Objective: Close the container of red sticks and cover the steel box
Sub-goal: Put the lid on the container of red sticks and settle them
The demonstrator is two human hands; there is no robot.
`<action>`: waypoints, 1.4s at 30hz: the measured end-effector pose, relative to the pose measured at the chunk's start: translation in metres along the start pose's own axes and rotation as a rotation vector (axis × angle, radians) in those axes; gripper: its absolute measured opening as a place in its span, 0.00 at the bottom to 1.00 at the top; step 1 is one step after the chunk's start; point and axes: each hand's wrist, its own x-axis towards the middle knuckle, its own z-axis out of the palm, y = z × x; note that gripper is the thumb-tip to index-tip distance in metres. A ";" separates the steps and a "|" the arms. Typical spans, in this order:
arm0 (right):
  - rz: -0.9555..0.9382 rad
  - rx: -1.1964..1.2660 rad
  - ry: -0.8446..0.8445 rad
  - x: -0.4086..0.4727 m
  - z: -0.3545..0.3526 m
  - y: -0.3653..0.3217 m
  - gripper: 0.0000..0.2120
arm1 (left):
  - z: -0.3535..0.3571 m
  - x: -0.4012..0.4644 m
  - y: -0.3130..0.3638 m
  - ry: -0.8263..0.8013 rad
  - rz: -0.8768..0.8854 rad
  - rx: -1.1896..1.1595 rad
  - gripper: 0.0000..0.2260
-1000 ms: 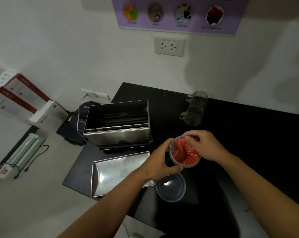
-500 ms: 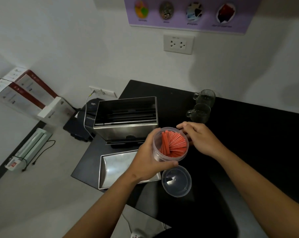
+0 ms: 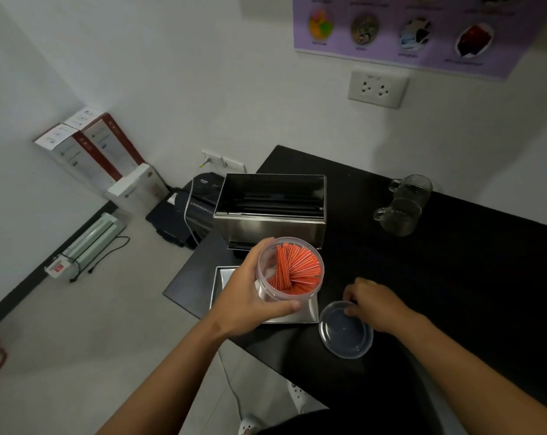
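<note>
My left hand [image 3: 250, 296] grips a clear round container [image 3: 289, 270] full of red sticks, lifted and tilted above the table. Its clear round lid [image 3: 344, 332] lies flat on the black table [image 3: 454, 277] at the front. My right hand [image 3: 372, 304] rests on the lid's far right rim, fingers curled on it; the lid still lies on the table. The open steel box [image 3: 270, 211] stands behind the container. Its flat steel cover [image 3: 223, 277] lies in front of the box, partly hidden by my left hand.
Two glass cups [image 3: 402, 204] stand at the back right of the table. A black device [image 3: 187, 215] with cables sits on the floor left of the table, near several cardboard boxes [image 3: 93, 152]. The table's left corner edge is close to the steel cover.
My left hand has lifted the container higher and tipped it toward me. My right hand left the container's rim and dropped down onto the lid on the table.
</note>
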 end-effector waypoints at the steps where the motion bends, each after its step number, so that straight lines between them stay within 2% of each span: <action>1: -0.002 -0.006 0.021 -0.001 0.000 0.000 0.06 | -0.003 -0.006 0.000 0.012 -0.006 0.004 0.45; 6: 0.045 0.047 0.046 -0.011 -0.014 -0.002 0.06 | -0.020 -0.033 0.004 0.049 -0.022 0.012 0.43; 10: 0.009 0.129 0.044 -0.024 -0.036 -0.012 0.03 | -0.032 -0.052 0.003 0.088 -0.004 0.028 0.45; 11: -0.003 0.180 0.028 -0.028 -0.042 -0.017 0.01 | -0.035 -0.057 0.003 0.096 -0.010 0.025 0.46; 13: -0.010 0.263 -0.071 -0.040 -0.059 -0.030 0.08 | -0.040 -0.067 0.003 0.113 -0.022 0.025 0.46; 15: 0.008 0.219 -0.169 -0.053 -0.079 -0.044 0.10 | -0.046 -0.074 0.003 0.123 -0.034 0.034 0.47; 17: 0.009 0.101 -0.182 -0.066 -0.099 -0.059 0.08 | -0.051 -0.080 0.002 0.125 -0.047 0.038 0.47; 20: -0.094 0.017 -0.072 -0.085 -0.121 -0.082 0.08 | -0.057 -0.088 0.003 0.138 -0.041 0.044 0.47; 25: -0.322 0.226 0.260 -0.101 -0.124 -0.127 0.07 | -0.068 -0.097 0.011 0.169 -0.019 0.019 0.45; 27: -0.401 0.291 0.331 -0.103 -0.120 -0.144 0.09 | -0.072 -0.100 0.014 0.176 -0.011 0.012 0.43; 32: -0.553 0.385 0.408 -0.103 -0.103 -0.176 0.11 | -0.080 -0.107 0.017 0.201 -0.012 -0.020 0.42; 35: -0.561 0.406 0.431 -0.099 -0.087 -0.189 0.15 | -0.083 -0.112 0.014 0.230 -0.020 -0.034 0.40; 42: -0.651 0.567 0.427 -0.096 -0.052 -0.214 0.14 | -0.090 -0.120 0.013 0.288 -0.025 -0.122 0.38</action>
